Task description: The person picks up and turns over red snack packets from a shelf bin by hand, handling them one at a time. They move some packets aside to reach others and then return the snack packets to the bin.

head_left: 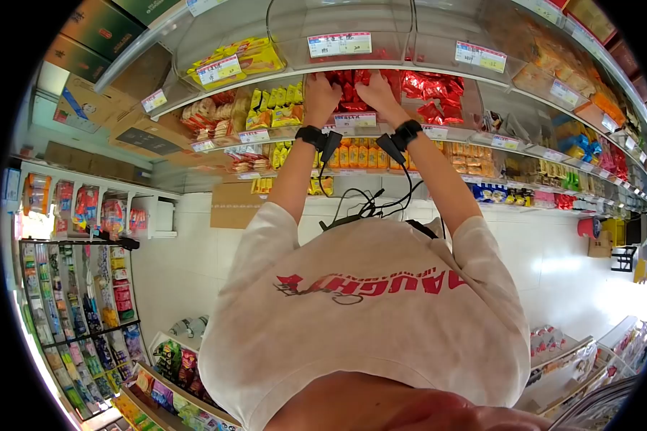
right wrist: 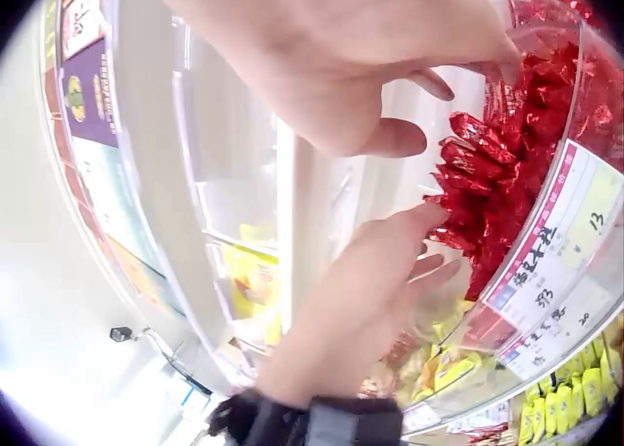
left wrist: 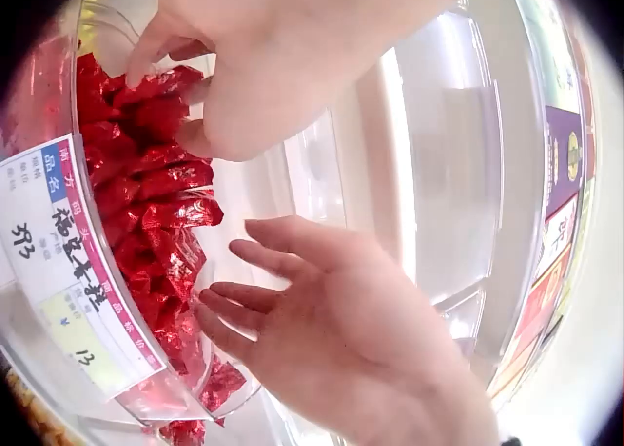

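Observation:
Both hands reach into a clear shelf bin (left wrist: 210, 368) of red foil-wrapped packets (left wrist: 161, 183), several of them lined up in a row. My left hand (head_left: 323, 98) is at the bin's left end; in the left wrist view its fingertips touch the packets at the top of the row. My right hand (head_left: 379, 95) is at the right end, fingers loosely bent, thumb apart from them. In the right wrist view, that right hand (right wrist: 390, 66) has its fingertips right at the packets' far end. A handwritten price label (left wrist: 78, 261) fronts the bin.
Left of the bin are yellow packets (head_left: 273, 108); more red packets (head_left: 435, 93) lie to the right. A shelf edge with price labels (head_left: 339, 44) runs above the hands. Orange-wrapped snacks (head_left: 363, 156) fill the shelf below. Black cables (head_left: 370, 205) hang between the wrists.

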